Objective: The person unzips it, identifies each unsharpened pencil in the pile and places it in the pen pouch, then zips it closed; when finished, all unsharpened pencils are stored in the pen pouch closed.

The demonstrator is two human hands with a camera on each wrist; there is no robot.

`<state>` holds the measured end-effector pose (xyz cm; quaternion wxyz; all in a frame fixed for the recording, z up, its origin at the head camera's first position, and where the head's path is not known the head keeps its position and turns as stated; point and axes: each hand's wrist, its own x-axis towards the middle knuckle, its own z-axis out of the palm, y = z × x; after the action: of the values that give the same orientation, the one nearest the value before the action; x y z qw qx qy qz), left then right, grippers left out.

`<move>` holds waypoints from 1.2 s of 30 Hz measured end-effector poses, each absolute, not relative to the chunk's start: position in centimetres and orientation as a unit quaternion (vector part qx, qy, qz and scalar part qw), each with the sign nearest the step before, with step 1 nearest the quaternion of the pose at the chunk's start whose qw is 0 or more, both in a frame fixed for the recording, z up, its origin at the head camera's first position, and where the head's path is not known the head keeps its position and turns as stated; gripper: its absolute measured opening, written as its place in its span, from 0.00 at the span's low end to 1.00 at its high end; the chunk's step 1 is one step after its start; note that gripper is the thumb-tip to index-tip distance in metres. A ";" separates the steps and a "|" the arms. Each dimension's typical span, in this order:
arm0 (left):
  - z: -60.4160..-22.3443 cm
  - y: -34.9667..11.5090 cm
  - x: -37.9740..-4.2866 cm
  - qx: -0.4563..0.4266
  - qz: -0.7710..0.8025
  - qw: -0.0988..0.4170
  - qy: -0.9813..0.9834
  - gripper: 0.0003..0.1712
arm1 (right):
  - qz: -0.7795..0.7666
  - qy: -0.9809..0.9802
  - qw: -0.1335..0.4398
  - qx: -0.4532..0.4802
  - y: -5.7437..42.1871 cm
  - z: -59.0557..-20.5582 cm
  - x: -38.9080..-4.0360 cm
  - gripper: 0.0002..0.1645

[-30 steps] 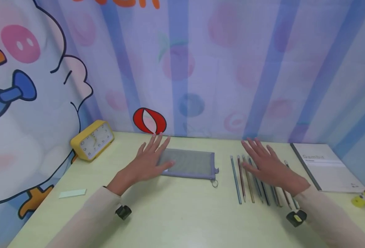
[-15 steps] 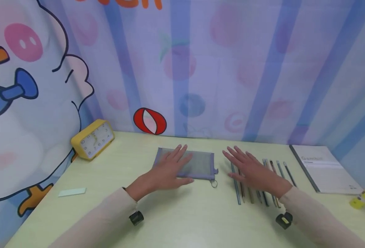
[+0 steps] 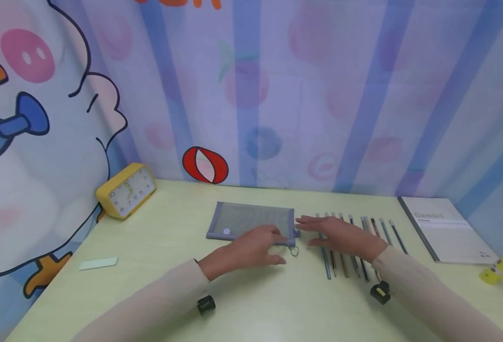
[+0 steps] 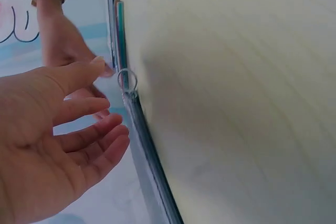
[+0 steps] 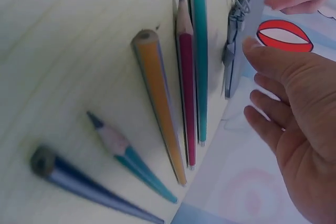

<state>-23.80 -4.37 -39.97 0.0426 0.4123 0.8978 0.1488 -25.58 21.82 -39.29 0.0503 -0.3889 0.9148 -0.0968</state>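
Observation:
A grey mesh zip pouch (image 3: 242, 218) with purple edging lies flat on the table, its metal ring (image 3: 294, 251) at the near right corner. Over the pouch's near right part is my left hand (image 3: 251, 247), fingers loosely bent and apart from the thumb, with nothing between them in the left wrist view. My right hand (image 3: 345, 236) reaches across the row of pencils (image 3: 344, 266), fingertips right at the pouch's tab end. Its thumb (image 5: 265, 56) stays apart from the fingers in the right wrist view. The row includes a yellow pencil (image 5: 157, 98) and a dark red pencil (image 5: 186, 93).
A yellow alarm clock (image 3: 127, 191) stands at the back left, and a pale green strip (image 3: 99, 263) lies near the left edge. On the right are a notebook (image 3: 452, 237) and a yellow cylindrical object (image 3: 501, 267). A printed curtain (image 3: 302, 104) hangs behind the table.
My left hand has moved right and nearer across the pouch, its fingers bending. My right hand has moved left from over the pencils to the pouch's right end. The pouch stays in place.

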 end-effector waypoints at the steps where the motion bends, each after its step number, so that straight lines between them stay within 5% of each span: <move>1: -40.1 -4.2 -23.8 0.416 0.148 0.045 0.896 0.27 | -0.095 0.910 0.050 -0.399 21.6 -39.3 -25.7 0.32; 16: -41.5 -2.4 -24.9 0.457 0.159 0.073 0.872 0.16 | -0.092 0.869 0.030 -0.485 20.3 -40.6 -27.3 0.23; 36: -41.9 -2.3 -24.7 0.421 0.211 0.064 0.880 0.09 | -0.108 0.870 0.052 -0.478 19.3 -40.4 -27.4 0.21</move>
<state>-24.66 -2.31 -41.95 0.0642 0.4214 0.8797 0.2108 -27.42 19.34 -40.44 0.0523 -0.4784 0.8699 -0.1079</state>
